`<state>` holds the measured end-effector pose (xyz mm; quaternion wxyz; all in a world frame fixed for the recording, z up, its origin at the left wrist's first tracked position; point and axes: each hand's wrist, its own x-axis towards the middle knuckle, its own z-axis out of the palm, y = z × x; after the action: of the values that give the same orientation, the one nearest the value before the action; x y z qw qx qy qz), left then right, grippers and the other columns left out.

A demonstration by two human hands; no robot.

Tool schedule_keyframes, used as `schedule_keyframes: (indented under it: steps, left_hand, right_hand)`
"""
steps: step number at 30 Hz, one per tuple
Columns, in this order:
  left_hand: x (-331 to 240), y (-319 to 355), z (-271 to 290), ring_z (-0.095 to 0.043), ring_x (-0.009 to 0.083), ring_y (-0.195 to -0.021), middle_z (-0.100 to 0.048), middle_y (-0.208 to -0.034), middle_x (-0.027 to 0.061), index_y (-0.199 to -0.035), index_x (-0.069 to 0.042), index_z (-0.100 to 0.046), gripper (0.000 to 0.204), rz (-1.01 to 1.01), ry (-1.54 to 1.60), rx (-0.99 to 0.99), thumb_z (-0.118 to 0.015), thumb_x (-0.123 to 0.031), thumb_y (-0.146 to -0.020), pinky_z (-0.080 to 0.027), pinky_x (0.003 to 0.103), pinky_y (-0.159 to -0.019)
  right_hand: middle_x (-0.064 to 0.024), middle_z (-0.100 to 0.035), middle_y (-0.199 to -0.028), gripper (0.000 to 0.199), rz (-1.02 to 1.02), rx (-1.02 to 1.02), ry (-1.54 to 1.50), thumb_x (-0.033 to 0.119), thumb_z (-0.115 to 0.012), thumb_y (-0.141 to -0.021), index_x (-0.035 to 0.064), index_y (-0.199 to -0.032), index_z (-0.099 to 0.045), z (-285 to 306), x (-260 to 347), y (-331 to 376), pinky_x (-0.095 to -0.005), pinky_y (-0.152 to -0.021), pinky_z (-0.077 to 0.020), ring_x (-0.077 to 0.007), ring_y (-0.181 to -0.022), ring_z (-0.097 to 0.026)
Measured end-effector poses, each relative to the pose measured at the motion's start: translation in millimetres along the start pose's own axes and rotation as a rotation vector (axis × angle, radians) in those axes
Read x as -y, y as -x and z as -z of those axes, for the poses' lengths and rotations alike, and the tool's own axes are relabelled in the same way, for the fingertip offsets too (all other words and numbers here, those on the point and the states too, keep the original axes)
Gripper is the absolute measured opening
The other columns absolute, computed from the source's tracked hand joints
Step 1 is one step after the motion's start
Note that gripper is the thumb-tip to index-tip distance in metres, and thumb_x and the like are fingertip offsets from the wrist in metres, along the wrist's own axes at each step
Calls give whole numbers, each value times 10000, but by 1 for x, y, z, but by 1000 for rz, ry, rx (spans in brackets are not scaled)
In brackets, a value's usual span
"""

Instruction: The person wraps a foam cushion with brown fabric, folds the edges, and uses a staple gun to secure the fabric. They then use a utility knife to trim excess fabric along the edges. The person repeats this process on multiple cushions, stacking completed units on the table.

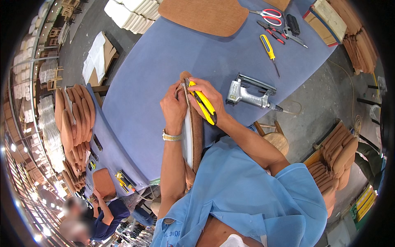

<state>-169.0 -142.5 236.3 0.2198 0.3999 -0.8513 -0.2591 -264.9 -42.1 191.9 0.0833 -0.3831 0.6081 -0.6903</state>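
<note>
A brown fabric-covered seat pad (196, 140) stands on its edge in front of me, its pale underside facing left and its lower end against my body. My left hand (173, 108) is closed on the far part of its rim, fingers bent at the fabric edge. In my right hand (213, 99) is a yellow and black utility knife (203, 103), its front end at that same rim close to my left fingers. The blade tip is too small to make out. To the right, a silver staple gun (249, 94) lies on the blue-covered table (140, 78).
Far on the table lie a brown panel (203, 14), a yellow screwdriver (268, 48), pliers (273, 32) and red-handled scissors (271, 17). A box (325, 22) sits at the far right corner. Stacked brown pads (74, 117) stand left. Another person (105, 218) works lower left. A stool (275, 143) stands right.
</note>
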Motion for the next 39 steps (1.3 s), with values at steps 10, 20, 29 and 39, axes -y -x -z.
schedule_keyframes:
  steps: [10, 20, 29, 39]
  left_hand:
    - [0, 2, -4, -766, 337, -846, -767, -1024, 212, -1188, -27, -744, 262, 53, 5, -31, -650, -65, -946, -588, 386, -728]
    - [8, 5, -15, -720, 211, -670, -771, -877, 170, -1197, -66, -760, 300, -5, -30, -121, -653, -62, -917, -558, 351, -632]
    - [2, 6, -18, -759, 347, -845, -771, -1012, 196, -1166, -34, -756, 285, 54, -75, -69, -656, -40, -899, -595, 407, -738]
    - [-4, 4, -19, -760, 348, -829, -771, -982, 195, -1153, -49, -759, 271, 27, -73, -95, -653, -56, -904, -591, 411, -732]
  right_hand:
    - [-165, -714, -1213, 251, 13, -41, 15, 20, -794, -830, 59, -1034, -653, -6, -1, -1, -358, -857, -589, -312, -1066, -719]
    - [-157, -695, -1229, 205, -80, -52, -61, 27, -737, -867, 72, -1018, -606, -7, 3, 5, -363, -848, -568, -309, -1046, -705]
    - [-143, -685, -1264, 216, -99, -17, -45, 17, -730, -864, 85, -1010, -586, -1, 1, 9, -365, -845, -569, -311, -1051, -705]
    - [-162, -675, -1296, 249, -22, 6, -27, -2, -754, -835, 85, -1025, -621, 6, 1, 12, -360, -868, -581, -330, -1079, -710]
